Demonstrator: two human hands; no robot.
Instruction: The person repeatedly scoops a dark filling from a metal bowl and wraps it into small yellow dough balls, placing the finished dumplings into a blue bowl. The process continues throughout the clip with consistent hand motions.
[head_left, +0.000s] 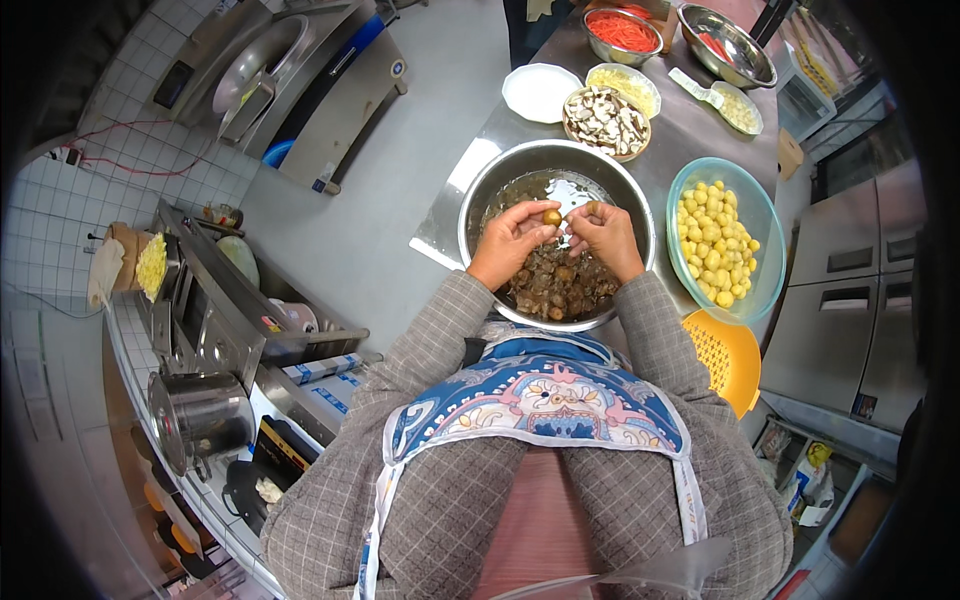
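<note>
Over a steel basin (466, 225) on my lap side of the table, my left hand (510, 236) holds a small round brownish potato (552, 217) between thumb and fingers. My right hand (604, 232) is close beside it, its fingertips pinched together near the potato; whether a bit of skin is between them I cannot tell. Water and a heap of brown skins (559, 281) with some unpeeled round pieces lie in the basin. To the right, a clear greenish bowl (776, 247) holds many small peeled yellow potatoes (712, 240).
Beyond the basin stand a bowl of sliced mushrooms (606, 120), a white plate (541, 93), a dish of chopped pale pieces (626, 82) and a steel bowl of shredded carrot (622, 31). An orange colander (724, 360) is at the near right. A person's dark clothing shows at the table's far end.
</note>
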